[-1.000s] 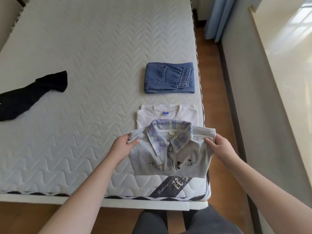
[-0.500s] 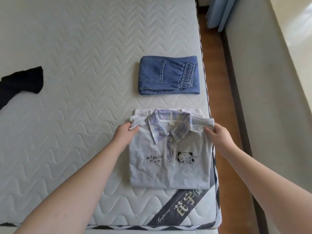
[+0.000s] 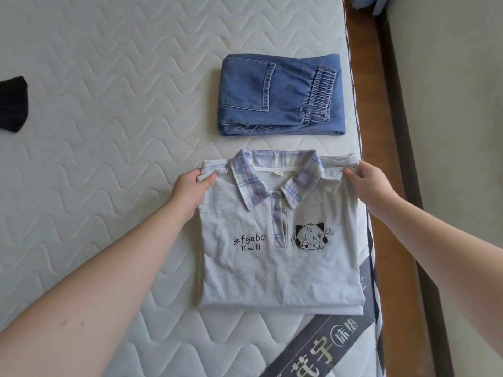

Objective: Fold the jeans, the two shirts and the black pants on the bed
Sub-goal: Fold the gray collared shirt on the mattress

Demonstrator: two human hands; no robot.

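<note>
Lowered since 1 second ago, the folded grey polo shirt (image 3: pixel 275 240) now lies flat on the bed (image 3: pixel 109 131), covering the white shirt. Left hand (image 3: pixel 192 190) and right hand (image 3: pixel 366 183) pinch its shoulders. Next: release, then fetch the black pants (image 3: pixel 13 103).

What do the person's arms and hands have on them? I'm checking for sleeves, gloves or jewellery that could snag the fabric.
Nothing shows on either. The left hand and right hand are bare: no gloves, and no rings on the fingers in view. Both forearms are bare up to the frame edge, with no sleeves, watch or bracelet.
</note>
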